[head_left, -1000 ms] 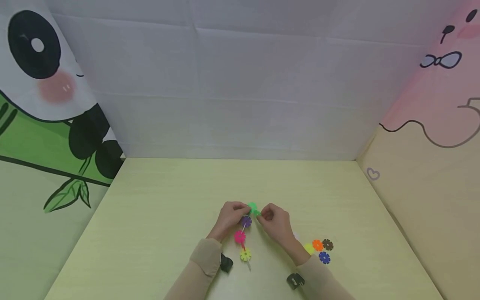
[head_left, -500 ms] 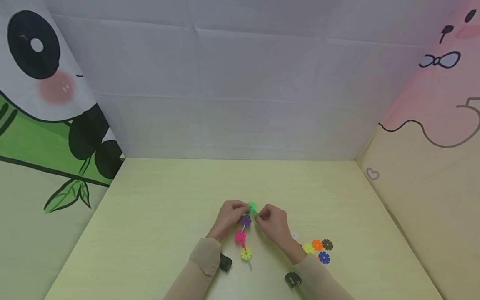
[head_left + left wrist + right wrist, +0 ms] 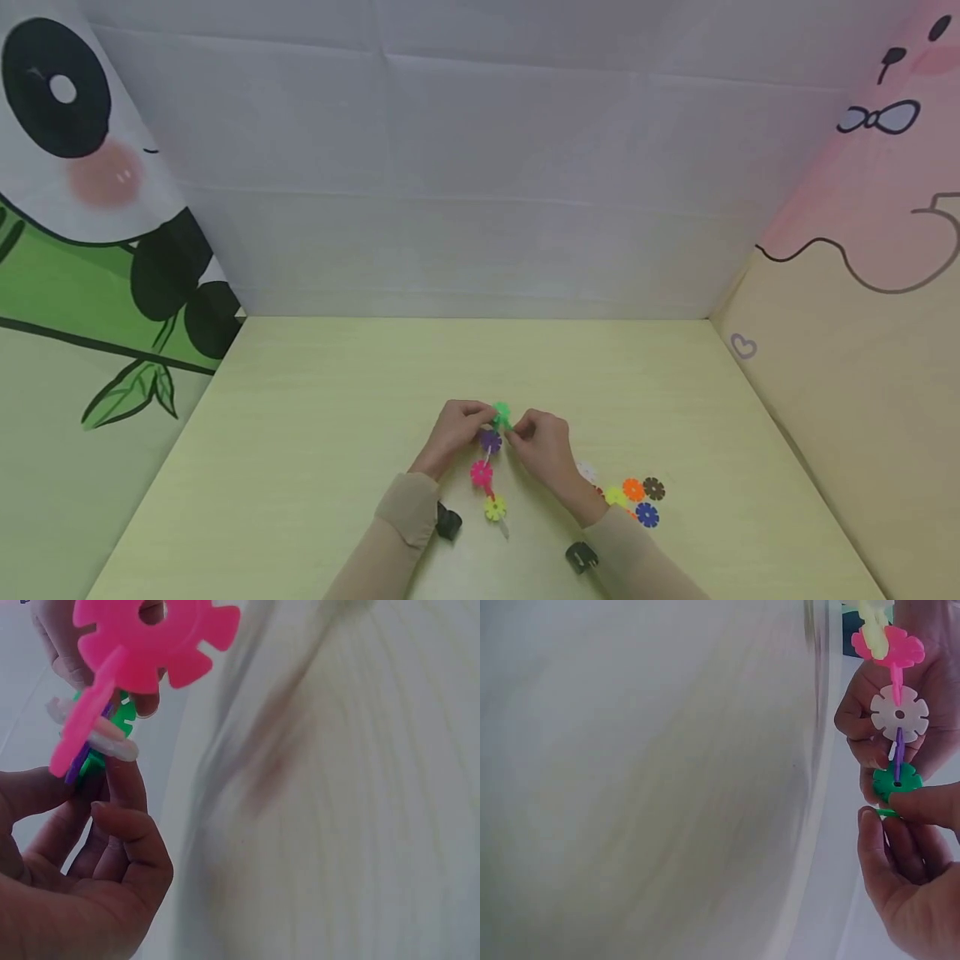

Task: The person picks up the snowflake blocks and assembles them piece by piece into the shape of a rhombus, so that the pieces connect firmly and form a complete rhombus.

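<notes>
A chain of notched plastic snowflake discs hangs between the hands. My left hand (image 3: 452,432) pinches it near the top, at a green disc (image 3: 906,777) joined to a purple disc (image 3: 491,442). Facing it, my right hand (image 3: 543,447) pinches another green disc (image 3: 886,812), seen edge-on and right at the first green one, between thumb and forefinger. Further along the chain come a white disc (image 3: 885,718), a pink disc (image 3: 180,656) and a yellow disc (image 3: 495,509), leading down toward the person. Fingers partly cover both green discs.
Beside the right forearm lie loose discs on the pale wooden table (image 3: 360,375): an orange disc (image 3: 633,489), a brown disc (image 3: 654,488), a blue disc (image 3: 647,515) and several partly hidden ones. A grey-white cloth wall (image 3: 480,183) rises behind.
Both hands shift slightly left in the head view, the right a bit closer to the left. More of the loose discs beside the right forearm now shows. Both grips stay the same.
</notes>
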Available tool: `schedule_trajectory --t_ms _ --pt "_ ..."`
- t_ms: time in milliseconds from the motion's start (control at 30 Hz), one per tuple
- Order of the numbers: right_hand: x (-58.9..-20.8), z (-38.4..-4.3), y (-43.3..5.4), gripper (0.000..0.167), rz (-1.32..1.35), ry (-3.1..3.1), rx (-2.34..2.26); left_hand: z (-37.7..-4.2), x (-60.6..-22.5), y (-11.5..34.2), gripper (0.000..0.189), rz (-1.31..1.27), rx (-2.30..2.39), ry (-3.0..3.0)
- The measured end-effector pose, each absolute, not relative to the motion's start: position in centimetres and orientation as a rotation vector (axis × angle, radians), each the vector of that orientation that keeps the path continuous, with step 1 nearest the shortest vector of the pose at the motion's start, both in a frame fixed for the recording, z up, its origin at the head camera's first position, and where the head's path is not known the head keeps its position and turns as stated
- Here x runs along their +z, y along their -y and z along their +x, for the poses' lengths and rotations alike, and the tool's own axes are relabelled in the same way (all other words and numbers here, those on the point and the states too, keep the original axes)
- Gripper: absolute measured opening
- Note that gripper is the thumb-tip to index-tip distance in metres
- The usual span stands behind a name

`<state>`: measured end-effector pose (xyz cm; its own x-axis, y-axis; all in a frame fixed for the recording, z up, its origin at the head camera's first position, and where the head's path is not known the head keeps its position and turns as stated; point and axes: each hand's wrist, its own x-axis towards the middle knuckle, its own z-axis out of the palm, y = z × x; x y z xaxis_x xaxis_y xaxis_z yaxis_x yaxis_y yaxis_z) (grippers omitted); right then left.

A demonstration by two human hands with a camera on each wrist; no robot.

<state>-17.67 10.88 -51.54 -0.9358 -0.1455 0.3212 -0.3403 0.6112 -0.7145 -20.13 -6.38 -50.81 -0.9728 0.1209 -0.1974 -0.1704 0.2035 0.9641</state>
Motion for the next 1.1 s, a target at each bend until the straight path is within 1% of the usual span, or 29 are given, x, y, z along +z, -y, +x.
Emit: schedule_trajectory --t_ms 200,433,767,1100 --pt "-51.33 -17.60 -10.60 0.021 0.411 2.582 1.241 -20.22 -50.91 6.59 0.017 -0.032 1.860 -2.223" --pt "-50.98 -17.44 -10.37 0.019 0.398 2.589 1.240 -20.27 -50.83 6.85 0.019 -0.021 1.858 -2.166" --pt "-50.92 -17.37 -10.12 0.019 0.433 2.560 1.187 -20.70 -50.72 7.10 0.015 -0.024 1.842 -2.129" --pt "-50.57 -17.32 -9.89 0.020 0.444 2.570 1.162 -20.85 -50.82 7.12 0.021 0.007 1.879 -2.060"
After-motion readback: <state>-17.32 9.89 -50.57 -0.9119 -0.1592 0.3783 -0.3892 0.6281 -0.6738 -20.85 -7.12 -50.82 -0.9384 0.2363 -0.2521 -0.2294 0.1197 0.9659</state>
